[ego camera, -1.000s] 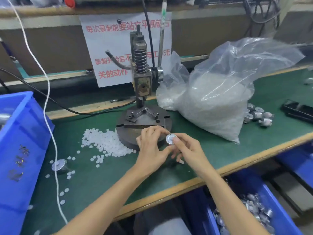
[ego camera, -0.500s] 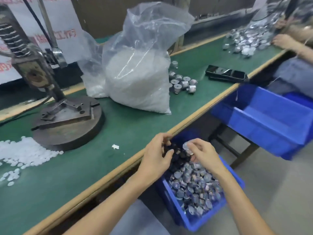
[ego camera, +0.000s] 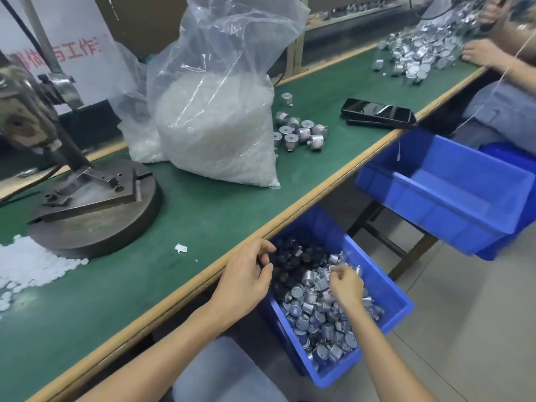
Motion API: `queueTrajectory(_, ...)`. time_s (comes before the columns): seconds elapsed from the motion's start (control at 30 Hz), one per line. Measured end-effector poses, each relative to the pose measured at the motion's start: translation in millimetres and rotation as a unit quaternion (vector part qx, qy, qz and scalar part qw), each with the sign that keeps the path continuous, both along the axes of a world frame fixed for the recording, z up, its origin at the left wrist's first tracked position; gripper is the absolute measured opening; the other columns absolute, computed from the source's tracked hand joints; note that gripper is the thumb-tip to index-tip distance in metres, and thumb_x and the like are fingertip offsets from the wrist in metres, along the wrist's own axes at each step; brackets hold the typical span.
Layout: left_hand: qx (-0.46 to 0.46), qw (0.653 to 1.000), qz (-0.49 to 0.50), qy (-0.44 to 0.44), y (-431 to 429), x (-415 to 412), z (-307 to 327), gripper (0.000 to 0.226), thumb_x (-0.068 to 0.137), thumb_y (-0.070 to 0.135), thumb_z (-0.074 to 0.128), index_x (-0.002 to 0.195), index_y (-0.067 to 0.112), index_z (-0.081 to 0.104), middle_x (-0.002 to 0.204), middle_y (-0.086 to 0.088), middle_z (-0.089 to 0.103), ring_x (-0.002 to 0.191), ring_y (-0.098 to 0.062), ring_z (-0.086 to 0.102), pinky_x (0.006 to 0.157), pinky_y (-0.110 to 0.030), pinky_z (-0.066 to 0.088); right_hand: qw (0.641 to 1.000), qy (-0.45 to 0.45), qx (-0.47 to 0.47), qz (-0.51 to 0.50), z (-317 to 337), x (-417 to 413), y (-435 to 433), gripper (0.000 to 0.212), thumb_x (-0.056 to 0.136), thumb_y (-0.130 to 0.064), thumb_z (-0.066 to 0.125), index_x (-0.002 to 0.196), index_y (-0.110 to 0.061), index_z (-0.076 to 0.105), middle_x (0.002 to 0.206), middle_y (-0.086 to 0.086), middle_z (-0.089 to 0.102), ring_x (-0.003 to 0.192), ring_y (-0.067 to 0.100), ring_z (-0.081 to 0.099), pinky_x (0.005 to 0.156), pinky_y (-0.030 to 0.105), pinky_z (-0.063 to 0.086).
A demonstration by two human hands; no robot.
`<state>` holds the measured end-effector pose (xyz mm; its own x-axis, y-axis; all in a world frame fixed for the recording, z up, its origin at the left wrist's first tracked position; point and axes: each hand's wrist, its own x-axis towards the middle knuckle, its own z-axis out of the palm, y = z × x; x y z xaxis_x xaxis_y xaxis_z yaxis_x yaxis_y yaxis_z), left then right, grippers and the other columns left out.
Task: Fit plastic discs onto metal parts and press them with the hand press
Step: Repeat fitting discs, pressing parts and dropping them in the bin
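Red printed Chinese characters on a white paper sign (ego camera: 87, 71) at upper left, 与工作 readable (the characters before it blurred, the rest cut off by the frame edge)

A black phone (ego camera: 378, 114) lies flat on the green surface (ego camera: 203, 216), near its wooden front edge and towards the right. A small white scrap (ego camera: 181, 248) lies on the green mat, close to the same edge. At the back left is a white sign (ego camera: 72, 47) with red characters. Past the edge, a blue bin (ego camera: 435, 210) sits on a dark wooden frame (ego camera: 385, 242) above the grey floor (ego camera: 464, 314). A second person (ego camera: 499, 111) in grey clothing sits at the far right.
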<state>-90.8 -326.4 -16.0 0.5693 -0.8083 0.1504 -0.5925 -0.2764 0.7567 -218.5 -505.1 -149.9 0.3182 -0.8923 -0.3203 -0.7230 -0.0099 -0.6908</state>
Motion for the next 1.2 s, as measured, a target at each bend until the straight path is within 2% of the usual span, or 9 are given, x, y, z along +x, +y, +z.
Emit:
queueTrajectory(0.13, -0.027, 1.000, 0.009, 0.004, 4, 5, 12, 0.029, 0.083, 0.001, 0.056, 0.094, 0.027, 0.051, 0.073, 0.011, 0.050, 0.051, -0.006, 0.041, 0.057, -0.010, 0.034, 0.988, -0.133, -0.081, -0.010, 57, 22, 3, 0.014, 0.092, -0.014, 0.050, 0.090, -0.016, 0.063, 0.079, 0.003, 0.063, 0.078, 0.021, 0.057, 0.065, 0.029, 0.037)
queueTrajectory(0.23, -0.047, 0.998, 0.028, -0.026, 17, 19, 28, 0.030, 0.080, -0.002, 0.057, 0.091, 0.025, 0.052, 0.073, 0.011, 0.050, 0.054, -0.006, 0.043, 0.057, -0.009, 0.034, 0.951, -0.264, -0.158, 0.008, 107, 50, 15, 0.014, 0.092, -0.008, 0.052, 0.084, -0.014, 0.062, 0.058, -0.003, 0.050, 0.054, 0.007, 0.044, 0.052, 0.015, 0.033)
queueTrajectory(0.4, -0.023, 0.994, 0.082, -0.074, 70, 55, 54, 0.023, 0.083, 0.002, 0.057, 0.099, 0.017, 0.057, 0.078, 0.011, 0.050, 0.055, -0.013, 0.043, 0.056, -0.014, 0.034, 0.903, -0.381, -0.164, 0.115, 167, 113, 60, 0.013, 0.091, -0.003, 0.054, 0.082, -0.008, 0.061, 0.052, -0.003, 0.042, 0.045, 0.005, 0.035, 0.047, 0.015, 0.025)
queueTrajectory(0.6, 0.011, 0.976, 0.161, -0.145, 169, 100, 97, 0.028, 0.081, -0.002, 0.059, 0.104, 0.012, 0.056, 0.075, 0.014, 0.049, 0.066, 0.004, 0.049, 0.059, -0.009, 0.034, 0.831, -0.437, -0.125, 0.320, 208, 195, 162, 0.018, 0.090, -0.005, 0.054, 0.080, -0.017, 0.061, 0.047, -0.012, 0.042, 0.044, 0.004, 0.035, 0.047, 0.012, 0.025)
queueTrajectory(0.77, 0.046, 0.944, 0.246, -0.214, 258, 118, 142, 0.038, 0.079, 0.000, 0.057, 0.114, 0.013, 0.052, 0.075, 0.014, 0.046, 0.068, 0.005, 0.049, 0.059, -0.014, 0.034, 0.735, -0.449, -0.155, 0.483, 250, 253, 266, 0.010, 0.088, -0.009, 0.055, 0.085, -0.012, 0.064, 0.059, 0.004, 0.057, 0.054, 0.010, 0.046, 0.052, 0.015, 0.033)
queueTrajectory(0.9, 0.060, 0.912, 0.312, -0.260, 325, 124, 170, 0.039, 0.078, 0.001, 0.054, 0.115, 0.014, 0.052, 0.074, 0.011, 0.045, 0.062, -0.004, 0.047, 0.062, -0.033, 0.043, 0.657, -0.443, -0.176, 0.585, 282, 287, 346, 0.009, 0.089, -0.006, 0.056, 0.085, -0.005, 0.064, 0.056, 0.000, 0.052, 0.051, 0.012, 0.043, 0.055, 0.030, 0.037)
queueTrajectory(1.07, 0.066, 0.877, 0.386, -0.279, 403, 126, 179, 0.035, 0.079, 0.000, 0.053, 0.113, 0.010, 0.052, 0.075, 0.012, 0.045, 0.066, 0.005, 0.049, 0.058, -0.029, 0.034, 0.593, -0.430, -0.185, 0.655, 306, 311, 430, 0.010, 0.087, -0.004, 0.053, 0.085, -0.006, 0.063, 0.048, -0.012, 0.041, 0.047, 0.016, 0.038, 0.056, 0.033, 0.035)
queueTrajectory(1.13, 0.072, 0.868, 0.406, -0.276, 431, 126, 175, 0.036, 0.080, 0.001, 0.051, 0.115, 0.010, 0.052, 0.076, 0.009, 0.046, 0.066, -0.004, 0.049, 0.059, -0.033, 0.040, 0.572, -0.404, -0.187, 0.689, 309, 316, 459, 0.011, 0.088, -0.004, 0.052, 0.086, -0.005, 0.063, 0.048, -0.012, 0.042, 0.047, 0.011, 0.039, 0.056, 0.030, 0.031)
queueTrajectory(1.2, 0.106, 0.859, 0.425, -0.265, 459, 128, 168, 0.035, 0.082, 0.002, 0.048, 0.116, 0.012, 0.050, 0.083, 0.008, 0.048, 0.075, -0.021, 0.053, 0.061, -0.036, 0.041, 0.552, -0.370, -0.183, 0.725, 309, 320, 487, 0.013, 0.089, -0.004, 0.051, 0.090, -0.003, 0.064, 0.055, -0.002, 0.052, 0.054, 0.017, 0.046, 0.061, 0.030, 0.036)
